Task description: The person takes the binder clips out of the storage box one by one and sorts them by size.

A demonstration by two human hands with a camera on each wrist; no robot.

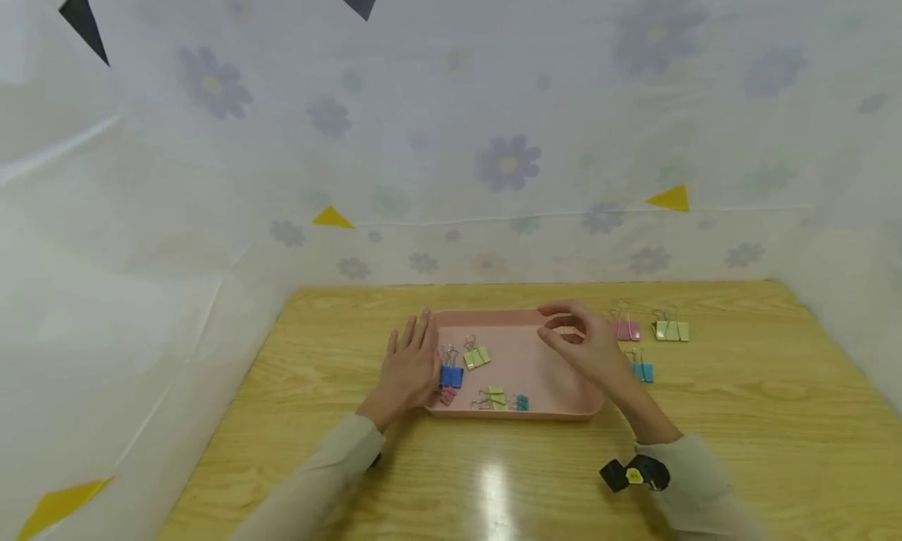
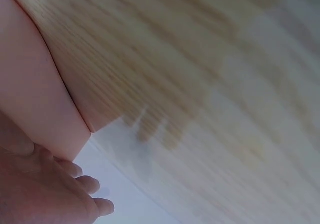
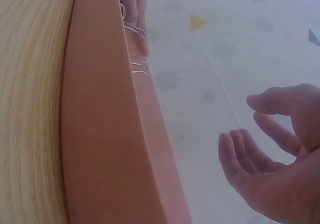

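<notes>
Tabletop (image 1: 303,361), pink tray (image 1: 546,380) — against left hand (image 1: 410,367)

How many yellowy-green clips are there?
3: the farther clip in the pink tray, the nearer clip by its front side, and the outside clip on the table, to the right. More could be hidden.

Tray (image 3: 107,124), pink, on wood table (image 3: 30,104). Clip handles (image 3: 134,29), wire, beyond near rim. Left hand (image 3: 132,5), far end. Right hand (image 3: 275,176), fingers bent, apart from tray. Sheet (image 3: 210,129), flowered.
</notes>
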